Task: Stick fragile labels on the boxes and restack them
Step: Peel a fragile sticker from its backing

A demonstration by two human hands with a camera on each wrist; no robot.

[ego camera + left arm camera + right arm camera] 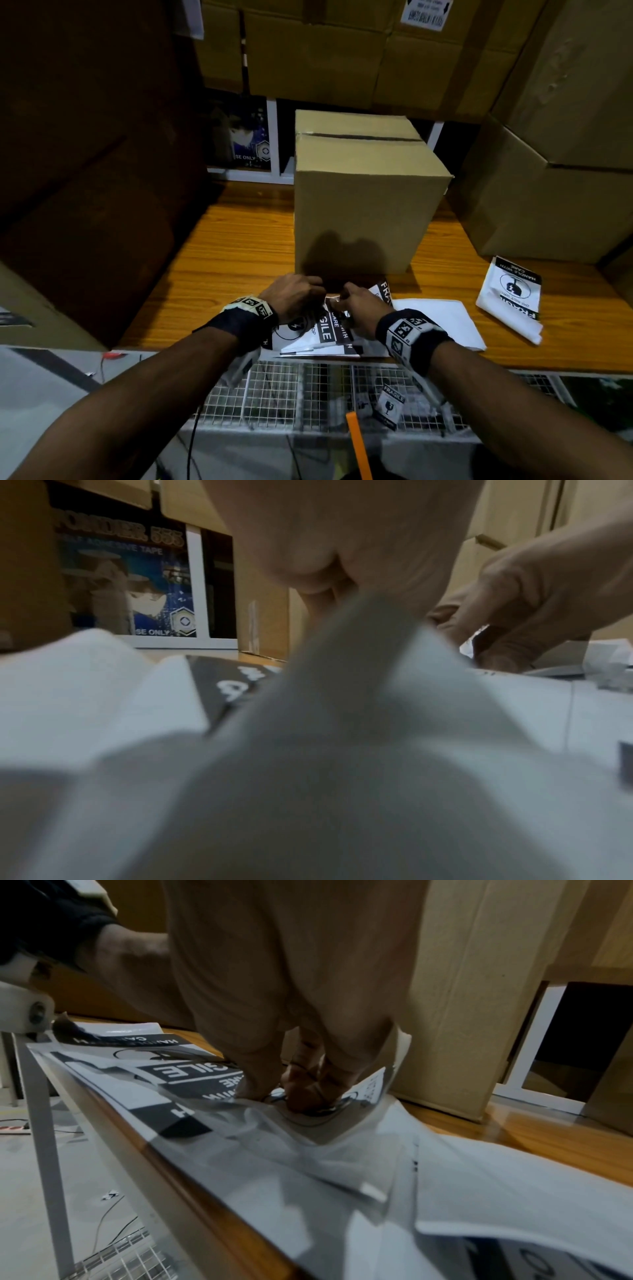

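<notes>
1. Fragile label sheet [322, 330]: we are seeing it lying on the wooden table [239, 240], at the near edge, just in front of the upright cardboard box [363, 192].
2. Left hand [294, 296]: we are curling its fingers down onto the sheet's far edge and pinching the paper, which is lifting in a fold in the left wrist view.
3. Right hand [359, 305]: we are pinching the same sheet with its fingertips [308, 1093], the two hands almost touching.
4. A plain white sheet [442, 318] is lying just right of the hands, partly under the label sheet.
5. A second label stack [510, 294] is resting further right, near larger boxes [548, 192].
6. Below the table edge we are seeing a wire basket [291, 394] holding a small fragile label [390, 404].
</notes>
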